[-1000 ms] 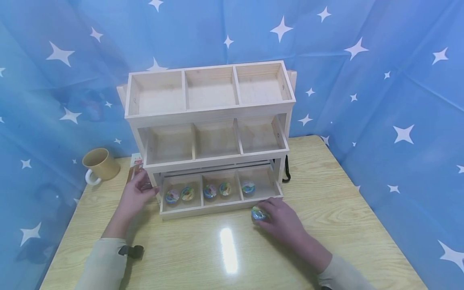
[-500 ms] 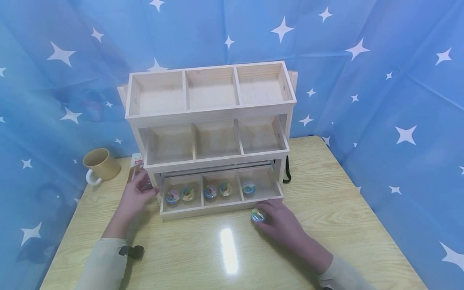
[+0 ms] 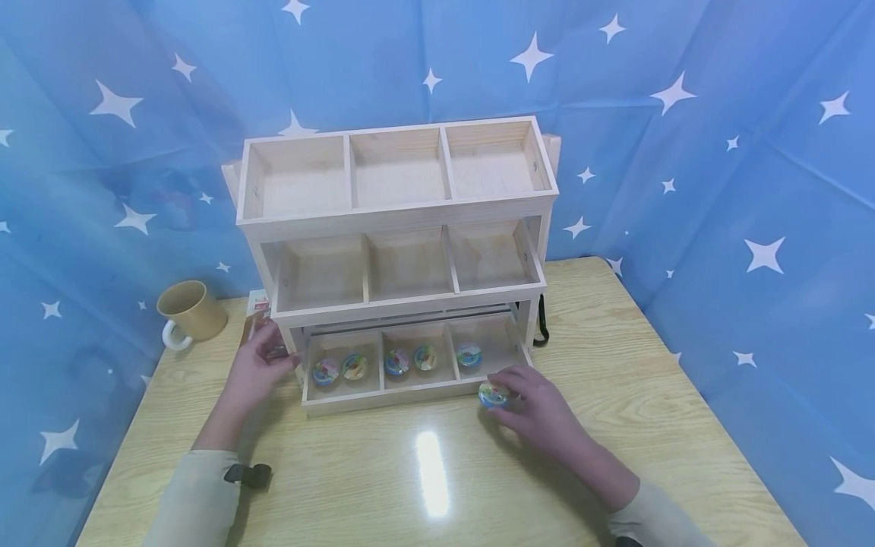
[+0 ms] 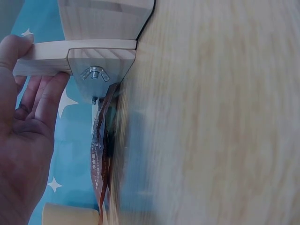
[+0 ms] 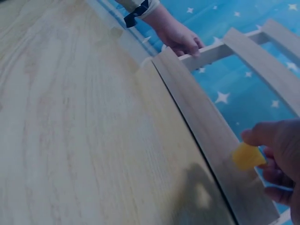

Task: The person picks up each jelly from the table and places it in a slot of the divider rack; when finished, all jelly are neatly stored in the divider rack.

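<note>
A pale wooden three-tier rack (image 3: 399,213) stands on the table, each tier split into three compartments. My left hand (image 3: 253,368) grips the rack's upright (image 4: 44,56) at its left side, thumb on one face and fingers on the other. My right hand (image 3: 547,418) pinches a small jelly cup (image 3: 493,395) with a printed lid, just in front of the bottom tray's front wall (image 3: 410,395), near its right end. That cup looks yellow (image 5: 247,156) in the right wrist view. In the bottom tray, similar cups lie two in the left compartment, two in the middle, and one cup (image 3: 469,355) in the right.
A tan mug (image 3: 191,310) with a white handle stands at the table's back left. Behind my left hand is a brown packet (image 4: 99,159), partly hidden. A black strap (image 3: 541,319) hangs by the rack's right leg. Blue star-patterned cloth (image 3: 615,137) encloses the table.
My right hand has risen slightly with the jelly cup, closer to the bottom tray's front edge, and more of the lid shows. My left hand stays on the upright.
</note>
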The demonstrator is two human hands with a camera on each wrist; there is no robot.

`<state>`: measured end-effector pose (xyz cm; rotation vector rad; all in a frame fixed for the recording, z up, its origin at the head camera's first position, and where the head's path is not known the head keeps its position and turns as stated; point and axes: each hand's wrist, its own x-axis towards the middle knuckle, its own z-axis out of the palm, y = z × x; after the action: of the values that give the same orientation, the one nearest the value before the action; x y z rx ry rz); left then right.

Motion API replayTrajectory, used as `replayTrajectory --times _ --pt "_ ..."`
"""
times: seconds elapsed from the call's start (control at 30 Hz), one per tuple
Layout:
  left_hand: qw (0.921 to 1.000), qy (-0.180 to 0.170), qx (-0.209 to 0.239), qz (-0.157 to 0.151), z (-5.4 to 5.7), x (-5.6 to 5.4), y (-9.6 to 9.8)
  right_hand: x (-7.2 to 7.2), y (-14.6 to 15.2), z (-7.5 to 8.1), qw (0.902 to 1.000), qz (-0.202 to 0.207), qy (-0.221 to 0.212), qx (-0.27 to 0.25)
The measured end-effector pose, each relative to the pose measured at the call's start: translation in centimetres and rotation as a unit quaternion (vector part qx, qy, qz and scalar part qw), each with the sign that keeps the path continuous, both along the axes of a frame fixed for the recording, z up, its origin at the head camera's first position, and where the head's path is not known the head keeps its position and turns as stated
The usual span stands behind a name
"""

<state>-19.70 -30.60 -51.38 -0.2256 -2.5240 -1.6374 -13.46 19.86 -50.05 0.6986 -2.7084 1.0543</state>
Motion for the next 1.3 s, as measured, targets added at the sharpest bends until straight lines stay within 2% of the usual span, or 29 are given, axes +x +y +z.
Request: replayTrajectory --times 0.2,0.4,0.7,1.3 --pt "1.0 0.001 0.004 -0.001 -0.1 0.0 0.0 -0.5 0.2 1.0 0.9998 -0.008 -0.016 0.001" --pt "0.9999 0.001 0.01 -0.002 -0.2 0.0 -0.1 -2.0 1.0 1.9 0.9999 -0.015 -0.002 -0.007" --pt "1.0 0.002 0.008 0.003 -0.3 0.1 -0.1 -4.8 1.9 1.7 0.9999 -0.006 -0.004 -0.014" --pt "0.9999 0.0 0.015 -0.002 -0.1 0.0 0.0 -7.3 0.7 1.4 0.9942 -0.046 -0.016 0.096"
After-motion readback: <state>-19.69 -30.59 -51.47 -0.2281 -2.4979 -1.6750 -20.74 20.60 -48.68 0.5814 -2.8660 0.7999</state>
